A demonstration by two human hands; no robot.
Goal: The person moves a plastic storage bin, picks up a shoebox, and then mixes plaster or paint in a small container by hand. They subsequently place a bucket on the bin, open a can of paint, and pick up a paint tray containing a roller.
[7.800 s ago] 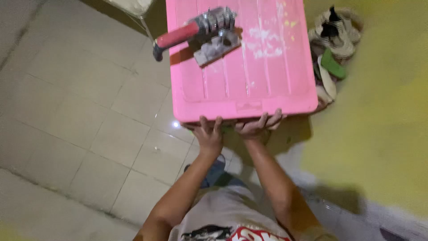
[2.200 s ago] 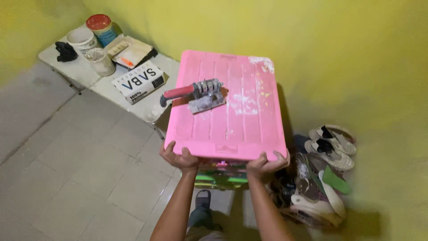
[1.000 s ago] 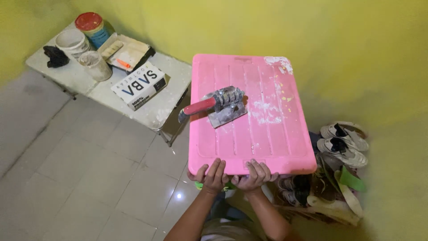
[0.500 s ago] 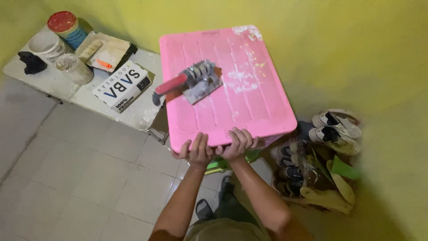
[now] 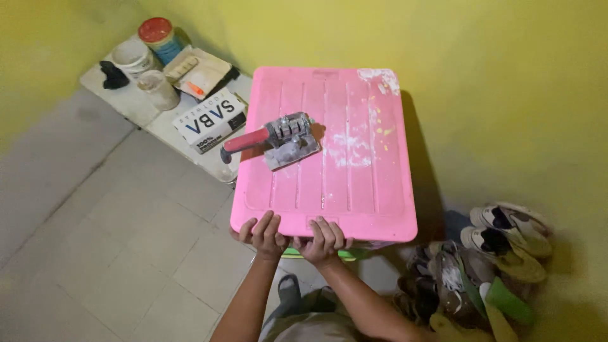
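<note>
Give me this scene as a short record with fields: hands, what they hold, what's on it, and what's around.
Left hand: grips the near edge of the pink lid, fingers on top
Right hand: grips the same edge, beside the left
On lid: red-handled metal tool, white smears
Left of lid: low slab with tubs, red-lidded can, white box
Right, on floor: pile of shoes
Wall: yellow

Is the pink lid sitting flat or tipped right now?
Roughly flat. The pink lid lies level enough that the red-handled tool rests on it without sliding, while the left hand and right hand grip its near edge.
</note>
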